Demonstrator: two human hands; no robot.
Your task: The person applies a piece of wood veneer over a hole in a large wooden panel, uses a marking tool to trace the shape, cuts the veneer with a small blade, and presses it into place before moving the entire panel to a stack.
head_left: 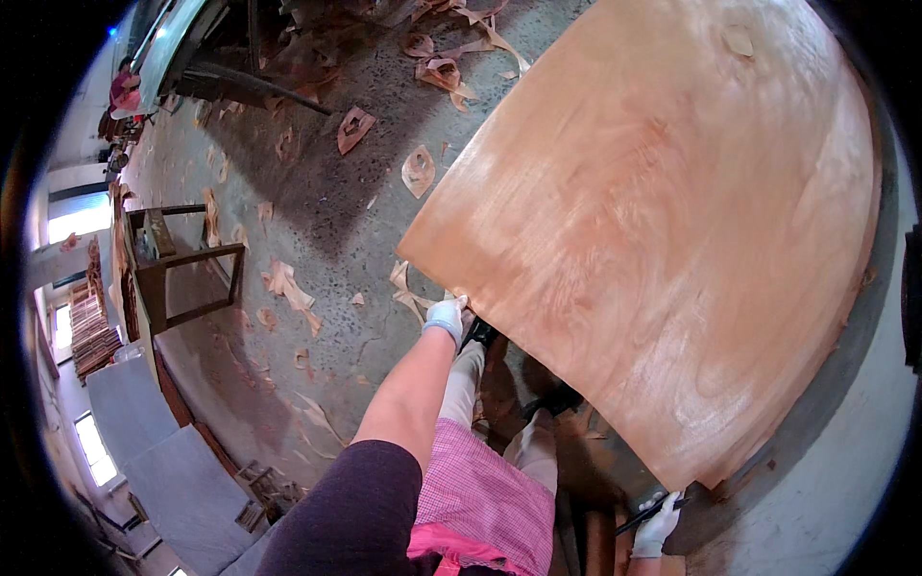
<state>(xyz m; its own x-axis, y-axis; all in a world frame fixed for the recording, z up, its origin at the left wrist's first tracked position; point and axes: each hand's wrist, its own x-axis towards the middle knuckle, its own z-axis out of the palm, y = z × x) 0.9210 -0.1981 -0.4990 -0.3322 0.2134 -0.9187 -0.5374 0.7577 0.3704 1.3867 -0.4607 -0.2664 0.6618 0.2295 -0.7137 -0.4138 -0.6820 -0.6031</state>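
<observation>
A large reddish-tan wood veneer sheet with a glossy grain spreads across the upper right. At its near left edge my left hand, in a white glove, pinches the rim with the thumb on top. My right hand, also gloved in white, is at the sheet's near right corner. A thin dark stick-like tool lies across its closed fingers; the tool's exact kind is unclear. Whether that hand also touches the sheet I cannot tell. A small pale patch shows on the sheet's far part.
Torn veneer scraps litter the concrete floor. A wooden frame stand and grey boards are on the left. A person is far off at upper left. A pale strip runs along the right.
</observation>
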